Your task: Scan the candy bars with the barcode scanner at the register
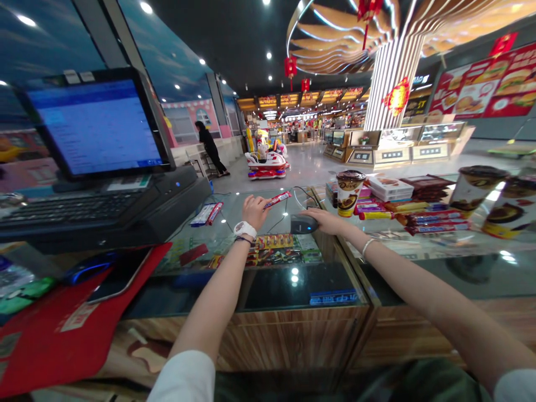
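Mid-frame, a snack bar [278,199] is end-pinched by left hand [253,211], likely for visibility; a barcode scanner [302,224] is gripped by right hand [329,221].

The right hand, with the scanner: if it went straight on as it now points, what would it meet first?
Probably the left hand or the red-wrapped bar it holds: the right hand and its black scanner point across toward them. Depth is unclear, so they might miss.
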### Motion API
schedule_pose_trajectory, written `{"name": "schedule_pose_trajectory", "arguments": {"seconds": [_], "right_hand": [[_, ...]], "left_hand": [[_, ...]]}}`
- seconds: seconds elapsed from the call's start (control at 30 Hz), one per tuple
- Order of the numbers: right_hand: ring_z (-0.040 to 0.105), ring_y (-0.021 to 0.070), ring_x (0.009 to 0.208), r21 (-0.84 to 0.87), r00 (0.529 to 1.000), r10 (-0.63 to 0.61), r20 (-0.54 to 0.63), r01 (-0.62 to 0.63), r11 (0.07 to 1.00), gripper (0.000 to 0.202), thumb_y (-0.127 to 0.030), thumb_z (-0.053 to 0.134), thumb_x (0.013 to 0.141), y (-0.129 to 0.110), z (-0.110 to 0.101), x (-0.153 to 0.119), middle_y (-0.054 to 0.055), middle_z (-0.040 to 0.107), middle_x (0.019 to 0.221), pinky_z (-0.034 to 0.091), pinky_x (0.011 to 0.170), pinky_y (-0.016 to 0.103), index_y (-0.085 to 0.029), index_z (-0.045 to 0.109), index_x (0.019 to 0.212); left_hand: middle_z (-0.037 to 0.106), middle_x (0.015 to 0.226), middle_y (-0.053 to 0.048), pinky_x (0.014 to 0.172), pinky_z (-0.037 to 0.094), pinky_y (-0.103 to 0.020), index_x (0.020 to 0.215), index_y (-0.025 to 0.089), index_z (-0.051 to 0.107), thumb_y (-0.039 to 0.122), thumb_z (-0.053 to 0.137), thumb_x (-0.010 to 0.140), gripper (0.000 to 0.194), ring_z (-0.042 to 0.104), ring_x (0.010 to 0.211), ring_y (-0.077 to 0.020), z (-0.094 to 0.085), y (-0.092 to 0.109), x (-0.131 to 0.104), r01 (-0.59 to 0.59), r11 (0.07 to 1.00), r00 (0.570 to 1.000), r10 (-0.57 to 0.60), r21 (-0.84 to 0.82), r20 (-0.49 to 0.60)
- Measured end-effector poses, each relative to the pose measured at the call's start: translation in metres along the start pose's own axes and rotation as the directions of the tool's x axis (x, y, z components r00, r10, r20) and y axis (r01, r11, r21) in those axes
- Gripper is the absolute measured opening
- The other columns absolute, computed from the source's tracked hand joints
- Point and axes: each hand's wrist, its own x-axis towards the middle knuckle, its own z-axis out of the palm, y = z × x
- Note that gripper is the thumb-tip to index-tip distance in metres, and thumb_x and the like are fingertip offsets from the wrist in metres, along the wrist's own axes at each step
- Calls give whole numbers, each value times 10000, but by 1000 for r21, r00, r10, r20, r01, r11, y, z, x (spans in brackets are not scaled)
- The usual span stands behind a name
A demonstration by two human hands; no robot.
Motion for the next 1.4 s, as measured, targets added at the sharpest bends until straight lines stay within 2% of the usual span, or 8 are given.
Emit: {"name": "schedule_pose_trajectory", "arguments": {"seconds": [0.1,0.2,0.37,0.53,0.7,0.77,0.97,1.4], "right_hand": [[567,287,1273,1,1000,-4,17,4,1000,634,34,511,703,0,0,1,191,630,1312,419,1117,471,-105,605,1314],[573,283,1260,22,1000,-16,0,16,1000,623,25,499,710,-4,0,1,183,631,1305,423,1110,473,-121,612,1304],[551,278,1261,146,986,25,-166,0,989,580,-49,531,747,-15,-2,3,161,590,1343,408,1111,475,-152,584,1315],[585,270,1115,368,930,195,-312,-71,927,358,-269,673,772,-25,-11,9,95,641,1160,468,1007,444,-198,636,1120],[592,234,971,526,853,370,-367,-137,839,366,-470,671,780,-41,-22,10,49,650,1010,482,914,377,-217,620,1040],[594,218,872,551,839,410,-358,-164,818,366,-513,650,788,-48,-25,10,27,650,913,490,835,348,-224,616,1009],[507,149,509,525,854,469,-224,-300,797,351,-579,609,812,-63,-24,12,-55,542,585,423,586,286,-232,581,857],[468,132,420,500,829,534,-165,-397,770,442,-664,639,778,-65,-20,21,-56,537,519,368,498,277,-239,527,728]], "left_hand": [[706,963,-56,1084,378,-470,1116,254,707,218,613,885,252,646,954,-239,2,-1,0,11,1000,1000,-11,10,8],[707,975,-60,1082,373,-466,1112,248,708,227,620,883,247,645,955,-242,3,-2,0,12,1000,1000,-12,13,8],[711,968,-53,1078,375,-478,1101,264,708,221,620,885,238,652,960,-242,2,-2,-1,39,999,999,-39,3,-17],[716,971,-61,1069,378,-481,1108,261,707,219,615,890,240,654,990,-252,2,-2,-1,73,997,997,-73,-14,-34],[713,975,-67,1053,380,-483,1084,265,706,215,621,881,225,649,997,-264,1,-1,-1,103,995,993,-104,-16,-50],[712,977,-69,1045,381,-483,1075,267,704,209,620,879,222,647,1002,-267,1,-1,-2,115,993,991,-116,-20,-62],[709,988,-76,1037,382,-472,1065,249,699,203,624,879,206,642,1004,-268,1,-2,-4,147,989,988,-147,2,-41],[700,963,-67,1030,384,-476,1047,262,695,196,606,884,197,636,989,-263,2,-4,-5,131,991,990,-129,27,-51]]}}
